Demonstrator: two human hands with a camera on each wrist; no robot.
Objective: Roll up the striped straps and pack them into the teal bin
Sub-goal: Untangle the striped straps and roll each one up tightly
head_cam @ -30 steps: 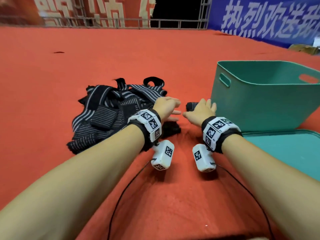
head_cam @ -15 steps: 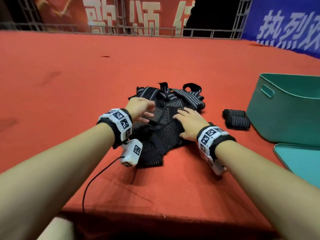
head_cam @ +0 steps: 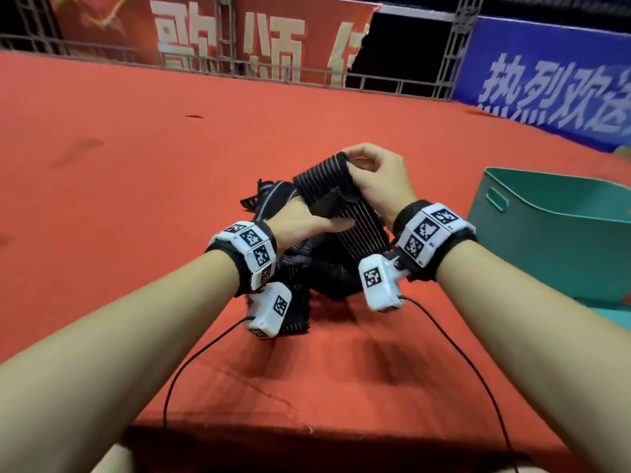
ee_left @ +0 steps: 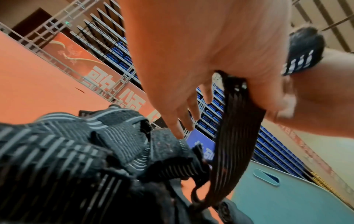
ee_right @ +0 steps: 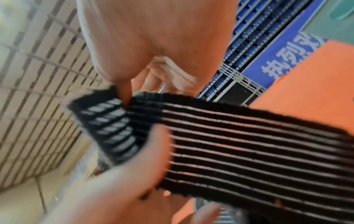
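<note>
- The right hand [head_cam: 379, 179] pinches the top end of the striped strap [head_cam: 345, 213].
- The left hand [head_cam: 300, 220] grips it lower down.
- The strap hangs lengthwise toward the pile [head_cam: 273, 199]; the teal bin [head_cam: 546, 240] stands at the right.

A red-orange carpet [head_cam: 143, 138] fills most of the frame. Along the top edge runs a grey metal railing [head_cam: 239, 68], with a red banner [head_cam: 259, 32] bearing pale characters behind it. A blue banner [head_cam: 546, 70] with white characters occupies the upper right.
</note>
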